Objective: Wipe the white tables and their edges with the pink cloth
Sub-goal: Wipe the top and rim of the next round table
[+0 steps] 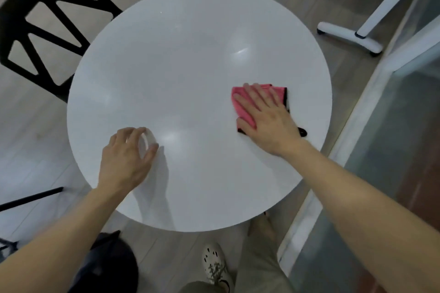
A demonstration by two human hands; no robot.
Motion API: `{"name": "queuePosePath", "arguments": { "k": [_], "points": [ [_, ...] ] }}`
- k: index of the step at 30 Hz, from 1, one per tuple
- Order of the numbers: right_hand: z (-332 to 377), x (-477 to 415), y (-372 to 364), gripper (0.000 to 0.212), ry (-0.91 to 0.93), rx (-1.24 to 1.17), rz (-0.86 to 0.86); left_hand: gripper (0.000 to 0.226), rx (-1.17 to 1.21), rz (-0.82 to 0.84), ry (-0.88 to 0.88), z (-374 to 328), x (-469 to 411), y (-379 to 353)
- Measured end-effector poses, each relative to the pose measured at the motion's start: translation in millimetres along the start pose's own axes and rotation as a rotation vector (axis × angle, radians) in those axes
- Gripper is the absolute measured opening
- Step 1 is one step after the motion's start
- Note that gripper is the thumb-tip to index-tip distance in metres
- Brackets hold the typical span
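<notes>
Surface under inspection: one round white table (190, 54), its whole rim in view except where the two forearms cross it. The pink cloth (241, 107) lies on the right part of the top, near the right rim, folded and mostly covered by the right hand (266, 116). Only its left and far margins show, plus dark trim on the right side and a dark loop poking out by the wrist. The right hand's fingers are straight and spread, pressed flat on the cloth.

The left hand (126, 157) stands on the near-left part of the top, fingers arched and curled. A pale ring-like shape shows between thumb and fingers; whether it is a held object or a reflection cannot be told.

Far left, a black chair (47, 24) is partly hidden behind the table. Below the near rim sit a dark bag (112, 266) and a white shoe (214, 261), both partly cut off.
</notes>
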State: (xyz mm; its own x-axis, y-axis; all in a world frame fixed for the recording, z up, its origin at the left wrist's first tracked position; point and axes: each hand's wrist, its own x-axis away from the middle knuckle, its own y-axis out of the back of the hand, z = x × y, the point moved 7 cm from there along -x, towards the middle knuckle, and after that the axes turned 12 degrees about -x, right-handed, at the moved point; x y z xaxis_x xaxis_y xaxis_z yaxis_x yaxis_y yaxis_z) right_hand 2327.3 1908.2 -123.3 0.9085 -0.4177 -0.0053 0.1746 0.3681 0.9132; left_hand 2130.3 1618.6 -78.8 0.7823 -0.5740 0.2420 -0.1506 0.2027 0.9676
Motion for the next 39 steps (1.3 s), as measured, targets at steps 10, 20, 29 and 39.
{"name": "queuePosePath", "arguments": {
  "k": [10, 20, 29, 39],
  "points": [
    [-28, -155, 16, 0.078, -0.42, 0.043, -0.114, 0.16, 0.056, 0.231, 0.129, -24, -76, 10],
    [-3, -146, 6, 0.067, 0.418, 0.024, 0.229, 0.175, -0.033, 0.388, 0.173, -22, -114, 10],
    [64, -254, -20, 0.075, -0.042, 0.044, -0.026, 0.176, -0.054, 0.425, 0.184, -24, -113, 13],
    [-55, -213, 34, 0.063, 0.192, 0.02, 0.037, 0.175, -0.092, 0.428, 0.181, -29, -112, 19]
  ]
}}
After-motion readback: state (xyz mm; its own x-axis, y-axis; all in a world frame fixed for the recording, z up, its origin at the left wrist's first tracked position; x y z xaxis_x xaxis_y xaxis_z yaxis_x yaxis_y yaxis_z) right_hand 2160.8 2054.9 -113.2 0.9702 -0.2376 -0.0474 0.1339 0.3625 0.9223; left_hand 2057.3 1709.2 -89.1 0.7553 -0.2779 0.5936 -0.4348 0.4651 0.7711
